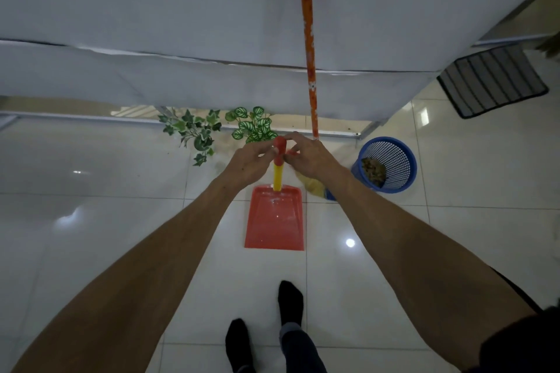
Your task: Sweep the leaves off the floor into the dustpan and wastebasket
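Note:
A red dustpan [274, 221] stands on the white tile floor with its pan empty and its yellow handle rising to a red grip. My left hand [250, 162] holds that grip from the left. My right hand [309, 154] touches the grip's right side with its fingertips. The broom [309, 39], with an orange flowered stick, leans against the table, its yellow bristles behind my right wrist. A blue mesh wastebasket [386, 165] with brown leaves inside stands to the right. Green leaf sprigs [197, 130] lie on the floor under the table edge.
A table draped in white cloth [181, 39] fills the upper view, its metal frame at floor level. A dark striped mat [492, 80] lies at the far right. My feet in black socks [291, 303] stand just behind the dustpan.

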The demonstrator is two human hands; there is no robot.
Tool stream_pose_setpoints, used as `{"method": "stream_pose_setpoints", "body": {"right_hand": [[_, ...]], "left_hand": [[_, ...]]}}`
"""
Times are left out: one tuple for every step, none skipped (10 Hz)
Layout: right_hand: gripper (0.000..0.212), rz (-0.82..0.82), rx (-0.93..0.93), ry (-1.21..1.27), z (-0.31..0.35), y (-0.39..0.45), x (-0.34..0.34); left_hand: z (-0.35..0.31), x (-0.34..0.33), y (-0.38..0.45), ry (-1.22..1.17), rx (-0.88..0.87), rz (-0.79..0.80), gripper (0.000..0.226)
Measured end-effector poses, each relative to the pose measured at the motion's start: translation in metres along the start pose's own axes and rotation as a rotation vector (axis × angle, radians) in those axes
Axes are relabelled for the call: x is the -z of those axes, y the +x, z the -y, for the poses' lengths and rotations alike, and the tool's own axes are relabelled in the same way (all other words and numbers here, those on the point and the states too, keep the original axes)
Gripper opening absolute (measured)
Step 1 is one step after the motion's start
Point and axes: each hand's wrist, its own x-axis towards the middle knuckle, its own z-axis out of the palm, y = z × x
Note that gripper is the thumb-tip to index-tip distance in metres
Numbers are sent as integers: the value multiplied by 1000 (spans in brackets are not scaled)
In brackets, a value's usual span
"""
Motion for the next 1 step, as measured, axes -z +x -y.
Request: {"method": "stream_pose_setpoints", "body": {"right_hand": [[48, -37, -48, 0, 13, -5, 4]], "left_hand": [[0, 10, -9, 18, -5, -5, 31]]}}
